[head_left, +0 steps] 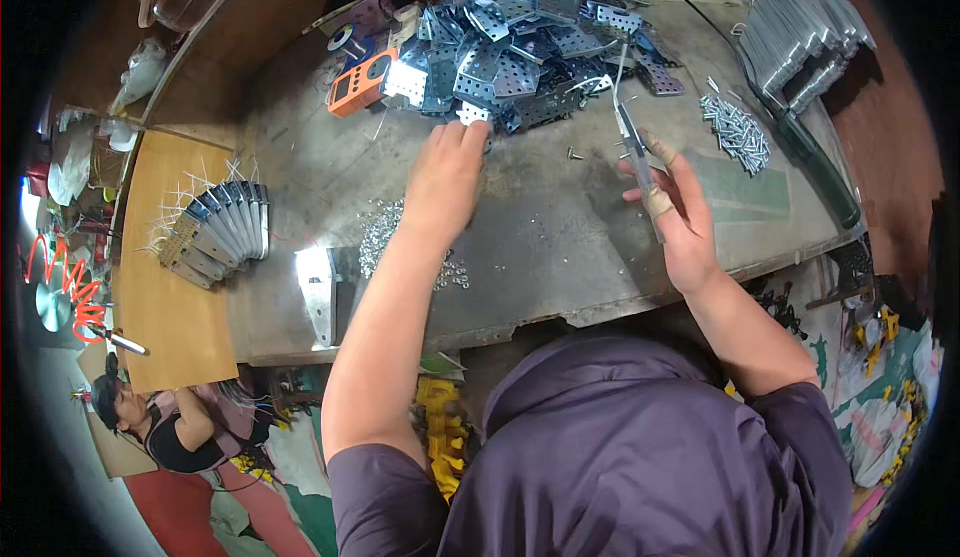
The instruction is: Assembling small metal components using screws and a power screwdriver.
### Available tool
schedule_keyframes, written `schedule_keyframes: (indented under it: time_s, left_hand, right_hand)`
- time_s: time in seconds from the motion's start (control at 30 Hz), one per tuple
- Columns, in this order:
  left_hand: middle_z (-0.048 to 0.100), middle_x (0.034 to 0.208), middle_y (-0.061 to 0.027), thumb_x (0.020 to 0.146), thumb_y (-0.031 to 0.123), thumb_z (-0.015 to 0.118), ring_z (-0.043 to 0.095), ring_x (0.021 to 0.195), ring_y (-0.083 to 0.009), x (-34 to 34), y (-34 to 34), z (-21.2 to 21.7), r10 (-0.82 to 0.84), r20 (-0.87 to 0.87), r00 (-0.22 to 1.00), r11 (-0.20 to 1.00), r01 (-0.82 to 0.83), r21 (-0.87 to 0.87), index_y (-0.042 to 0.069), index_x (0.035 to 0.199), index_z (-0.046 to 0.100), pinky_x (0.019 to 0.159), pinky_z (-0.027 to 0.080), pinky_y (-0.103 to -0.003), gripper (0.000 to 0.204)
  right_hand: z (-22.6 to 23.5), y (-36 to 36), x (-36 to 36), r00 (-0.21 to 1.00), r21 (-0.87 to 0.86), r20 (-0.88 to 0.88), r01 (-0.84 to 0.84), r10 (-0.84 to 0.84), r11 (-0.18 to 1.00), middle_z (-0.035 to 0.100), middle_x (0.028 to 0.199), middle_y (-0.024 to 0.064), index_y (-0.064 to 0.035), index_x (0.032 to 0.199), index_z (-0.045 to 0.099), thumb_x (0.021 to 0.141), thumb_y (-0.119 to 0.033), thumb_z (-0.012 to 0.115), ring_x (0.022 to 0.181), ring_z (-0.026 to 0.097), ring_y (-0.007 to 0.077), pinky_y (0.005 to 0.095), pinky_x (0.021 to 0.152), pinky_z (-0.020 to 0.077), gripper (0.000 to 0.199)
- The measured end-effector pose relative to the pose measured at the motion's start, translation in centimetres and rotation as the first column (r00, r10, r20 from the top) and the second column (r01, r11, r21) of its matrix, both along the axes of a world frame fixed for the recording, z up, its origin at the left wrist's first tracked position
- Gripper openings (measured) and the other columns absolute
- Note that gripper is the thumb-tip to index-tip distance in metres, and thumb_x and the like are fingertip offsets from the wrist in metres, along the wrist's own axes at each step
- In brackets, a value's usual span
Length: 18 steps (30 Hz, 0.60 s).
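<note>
At the near edge of a heap of perforated metal plates (515, 72), my left hand (447, 177) is closed, its fingertips on a small bright perforated plate (472, 113). Whether that plate is lifted off the heap is hard to tell. My right hand (682, 207) grips a slim grey metal-cased part (630, 137) upright between thumb and fingers. White wires (619, 72) rise from its top end. Tape wraps some of the fingertips. A single screw (574, 153) lies on the table between my hands.
An orange meter (361, 84) and a wire spool (348, 41) sit left of the heap. Small nuts (380, 237) lie by my left forearm, near a metal bracket (319, 297). Screws (735, 132) are piled right, below stacked grey wired parts (800, 32). Another person (190, 437) works at lower left.
</note>
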<state>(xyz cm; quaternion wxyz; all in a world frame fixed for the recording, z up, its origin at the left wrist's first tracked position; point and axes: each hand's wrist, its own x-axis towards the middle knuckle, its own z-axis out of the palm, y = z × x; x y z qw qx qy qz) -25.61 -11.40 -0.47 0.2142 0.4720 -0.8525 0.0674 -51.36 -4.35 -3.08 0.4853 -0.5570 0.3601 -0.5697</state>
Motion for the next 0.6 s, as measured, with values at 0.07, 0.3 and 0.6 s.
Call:
schedule_keyframes:
  time_s: [0.07,0.3,0.6]
  left_hand:
    - [0.053,0.094,-0.0161,0.07,-0.006,0.051,0.052,0.089,-0.0332,1.1,-0.2,-0.2,-0.014,0.05,0.999,0.999,0.012,0.053,0.001,0.102,0.049,0.075,0.045,-0.039,0.033]
    - [0.052,0.104,-0.0082,0.089,0.0,0.047,0.055,0.092,-0.0167,-2.2,4.3,0.5,0.394,-0.896,0.204,0.855,0.276,0.439,0.005,0.121,0.03,0.074,0.046,-0.029,0.036]
    - [0.042,0.128,-0.0135,0.09,0.009,0.05,0.041,0.121,-0.0228,-7.6,9.8,-0.9,0.462,-0.883,-0.084,0.694,0.655,0.3,0.007,0.137,0.022,0.1,0.035,-0.041,0.055]
  right_hand:
    - [0.4,-0.1,0.1,0.999,-0.011,-0.013,0.031,-0.031,0.999,0.046,0.129,0.0123,-0.0002,0.136,0.033,0.092,-0.007,0.041,0.116,0.05,0.0241,0.0326,0.088,0.0437,0.045]
    - [0.8,-0.1,0.1,0.813,0.22,0.577,-0.251,0.081,0.943,0.043,0.132,0.0125,-0.0056,0.137,0.029,0.095,-0.01,0.036,0.117,0.048,0.0273,0.0456,0.092,0.0449,0.043]
    - [3.8,1.5,3.6,0.664,0.102,0.72,-0.388,0.201,0.916,0.042,0.134,0.0129,-0.0075,0.142,0.02,0.095,-0.009,0.034,0.121,0.046,0.0273,0.0409,0.102,0.037,0.049]
